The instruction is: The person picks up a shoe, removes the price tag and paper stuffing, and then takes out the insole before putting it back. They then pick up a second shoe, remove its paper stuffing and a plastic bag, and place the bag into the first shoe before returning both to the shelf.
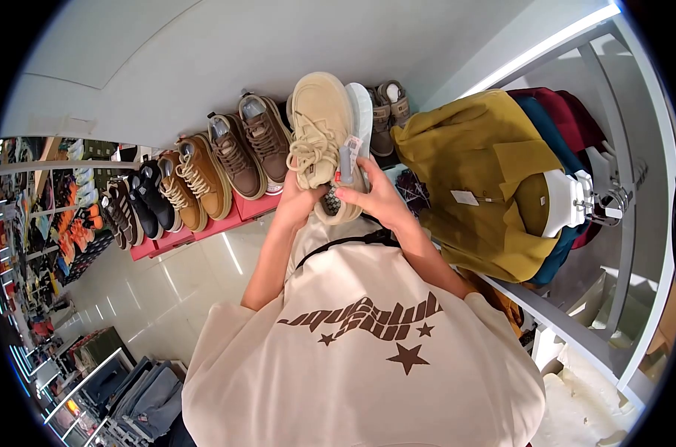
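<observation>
A beige lace-up shoe (323,104) is held up in front of my chest, toe pointing away from me. Behind its right side shows a pale sole (362,112), seemingly of a second shoe pressed against it. My left hand (302,200) grips the shoe's left side near the heel opening. On the other side, my right hand (379,195) has its thumb at the collar and fingers around the edge. A paper price tag (353,143) and a grey plastic tag (345,164) hang by the laces. The patterned insole (330,201) is partly visible.
A row of shoes, including brown shoes (237,153) and tan shoes (204,175), stands on a red ledge (252,207) by the wall. Right of me, a mustard shirt (475,171) hangs on a metal rack (632,223). Folded jeans (144,395) sit lower left.
</observation>
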`<state>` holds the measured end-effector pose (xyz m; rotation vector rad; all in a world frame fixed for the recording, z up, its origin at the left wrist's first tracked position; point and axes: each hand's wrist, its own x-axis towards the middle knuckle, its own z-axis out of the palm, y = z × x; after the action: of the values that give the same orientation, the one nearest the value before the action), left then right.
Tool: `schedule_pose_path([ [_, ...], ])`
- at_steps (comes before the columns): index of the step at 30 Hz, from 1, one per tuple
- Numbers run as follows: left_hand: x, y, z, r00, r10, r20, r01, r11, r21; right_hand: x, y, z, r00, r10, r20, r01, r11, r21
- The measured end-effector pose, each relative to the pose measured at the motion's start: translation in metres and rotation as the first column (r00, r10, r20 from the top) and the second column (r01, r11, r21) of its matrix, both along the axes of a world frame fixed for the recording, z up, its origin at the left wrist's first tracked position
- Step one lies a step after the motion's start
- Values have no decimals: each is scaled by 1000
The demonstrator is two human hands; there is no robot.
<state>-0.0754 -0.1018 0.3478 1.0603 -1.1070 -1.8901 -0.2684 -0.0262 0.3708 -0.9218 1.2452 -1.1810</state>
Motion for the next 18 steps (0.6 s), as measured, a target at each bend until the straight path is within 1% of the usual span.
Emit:
schedule_pose_path([
  [2, 4, -2, -3, 1000, -2, 20, 1, 997, 80, -1, -1, 4, 1000, 6, -3, -6, 1000, 10],
  [7, 0, 0, 7, 999, 5, 33, -7, 997, 77, -2, 0, 3, 1000, 8, -11, -8, 1000, 22],
  [9, -2, 0, 6, 1000, 29, 0, -29, 997, 67, -2, 1, 6, 996, 19, 91, -27, 996, 88],
  [13, -1, -1, -2, 1000, 17, -3, -17, 999, 43, -1, 2, 1, 997, 20, 71, -25, 997, 74],
  [18, -5, 1, 4, 999, 27, 33, -28, 999, 23, -2, 3, 6, 1000, 21, 5, -21, 998, 59],
])
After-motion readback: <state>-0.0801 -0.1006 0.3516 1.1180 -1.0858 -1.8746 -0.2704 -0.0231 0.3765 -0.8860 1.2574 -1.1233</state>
